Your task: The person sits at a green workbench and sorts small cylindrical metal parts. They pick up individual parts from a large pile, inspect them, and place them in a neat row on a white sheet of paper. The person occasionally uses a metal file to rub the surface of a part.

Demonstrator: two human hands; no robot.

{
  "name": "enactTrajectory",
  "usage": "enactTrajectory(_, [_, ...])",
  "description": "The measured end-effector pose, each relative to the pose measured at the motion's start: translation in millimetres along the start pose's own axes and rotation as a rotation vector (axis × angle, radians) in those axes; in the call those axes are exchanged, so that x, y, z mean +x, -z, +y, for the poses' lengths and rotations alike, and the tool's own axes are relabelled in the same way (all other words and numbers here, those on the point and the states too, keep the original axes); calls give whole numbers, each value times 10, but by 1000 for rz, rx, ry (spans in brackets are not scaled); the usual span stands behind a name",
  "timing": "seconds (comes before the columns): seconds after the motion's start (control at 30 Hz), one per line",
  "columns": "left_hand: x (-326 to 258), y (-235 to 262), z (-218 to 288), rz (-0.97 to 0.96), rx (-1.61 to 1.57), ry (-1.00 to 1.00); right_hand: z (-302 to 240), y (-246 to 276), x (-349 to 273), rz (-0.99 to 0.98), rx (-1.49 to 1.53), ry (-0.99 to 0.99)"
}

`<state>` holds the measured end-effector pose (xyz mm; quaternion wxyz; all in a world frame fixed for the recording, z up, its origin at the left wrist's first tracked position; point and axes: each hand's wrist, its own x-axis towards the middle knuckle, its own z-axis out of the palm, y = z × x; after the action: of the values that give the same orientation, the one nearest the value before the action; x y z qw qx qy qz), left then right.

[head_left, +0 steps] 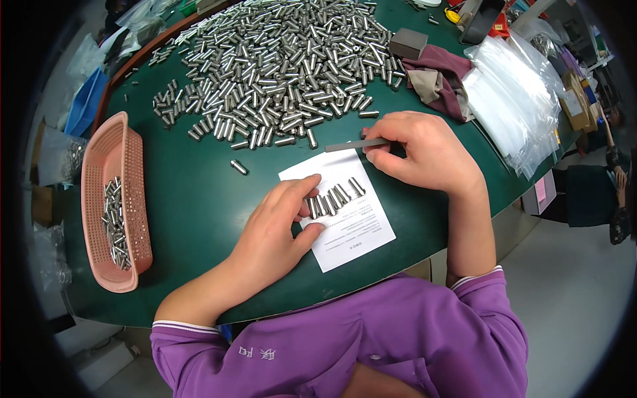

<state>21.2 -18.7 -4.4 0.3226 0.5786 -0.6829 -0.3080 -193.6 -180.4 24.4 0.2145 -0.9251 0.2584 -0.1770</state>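
A short row of metal pins (332, 201) lies on a white printed sheet (355, 242) in front of me; one pin (357, 187) sits slightly apart at the right end. My left hand (275, 215) rests at the row's left end, thumb and fingers apart, with curled fingertips beside or against the leftmost pin. Pinched in my right hand (424, 149) is a flat grey bar (355, 144), held over the sheet's far edge and pointing left. Beyond both hands spreads a large heap of similar metal pins (279, 79). A single pin (239, 167) lies left of the sheet.
At the left stands a pink perforated basket (142, 219) with metal pins inside. Far right on the green table (192, 259) are a dark grey block (408, 43), a maroon cloth (444, 66) and clear plastic bags (507, 99). Another person's arm (618, 176) shows at the right edge.
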Motion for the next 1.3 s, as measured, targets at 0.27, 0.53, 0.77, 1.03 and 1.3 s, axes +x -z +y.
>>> enactTrajectory(0.27, [8, -16, 2, -6, -37, -54, 52, 13, -31, -95, 85, -20])
enactTrajectory(0.53, [-5, -52, -43, 46, -95, -74, 36, -13, -59, -269, 174, 17])
enactTrajectory(0.77, [37, -53, -145, 113, -276, 56, -48, -54, -19, -379, 158, -76])
enactTrajectory(1.03, [341, -21, -1, -70, -920, 206, -180, 112, -84, -179, 568, -8])
enactTrajectory(1.3, [560, -283, -94, -61, -1040, 225, -96, -14, -282, -136, 728, -254])
